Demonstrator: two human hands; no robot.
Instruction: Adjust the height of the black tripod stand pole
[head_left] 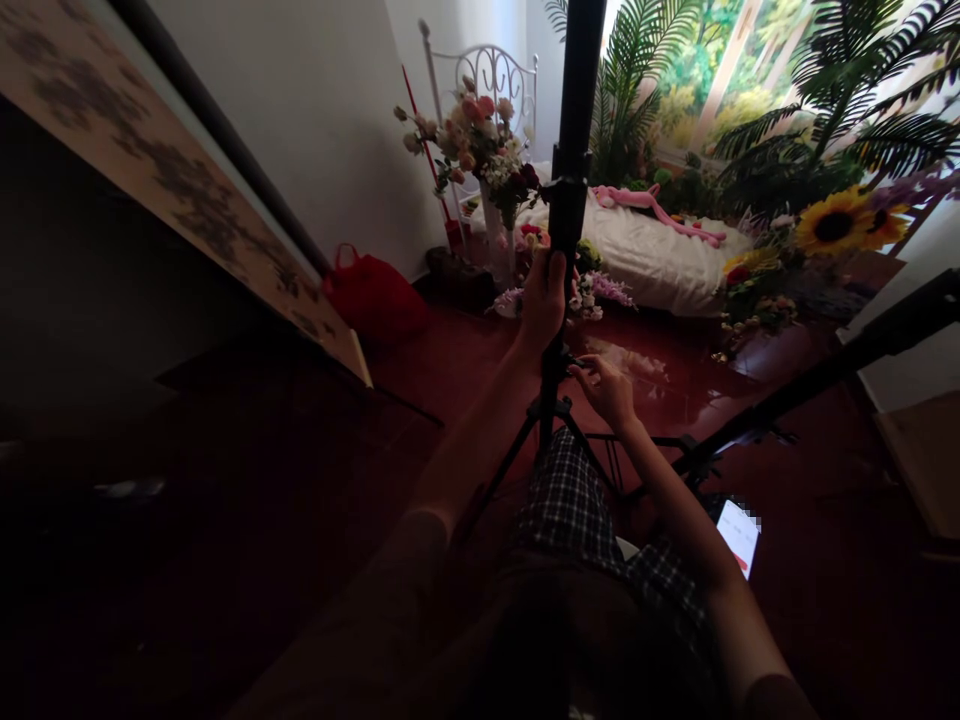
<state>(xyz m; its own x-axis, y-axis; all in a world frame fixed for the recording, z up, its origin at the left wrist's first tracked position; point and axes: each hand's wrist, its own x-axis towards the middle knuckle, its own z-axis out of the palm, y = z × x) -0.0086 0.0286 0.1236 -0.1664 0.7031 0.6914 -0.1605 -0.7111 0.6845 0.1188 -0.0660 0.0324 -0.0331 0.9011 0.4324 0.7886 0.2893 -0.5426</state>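
A black light stand [570, 215] rises upright in front of me, its tripod legs spread near the floor. My left hand [544, 305] is wrapped around the pole, below a collar. Lower down, my right hand [606, 388] pinches a small knob [574, 363] on the stand's right side, just above where the legs join. The fingers partly cover the knob, and the dim light hides its detail. To the right, a second black stand [795, 395] slants up toward the right edge. A lit phone [739, 540] is beside my right forearm.
Artificial flowers [480, 140] in tall vases and a bed with a white cover [652, 255] and a pink plush toy [660, 205] stand ahead. A red bag [375, 298] rests by the left wall near a leaning floral panel [202, 190]. Sunflowers [836, 222] and palm fronds are at right.
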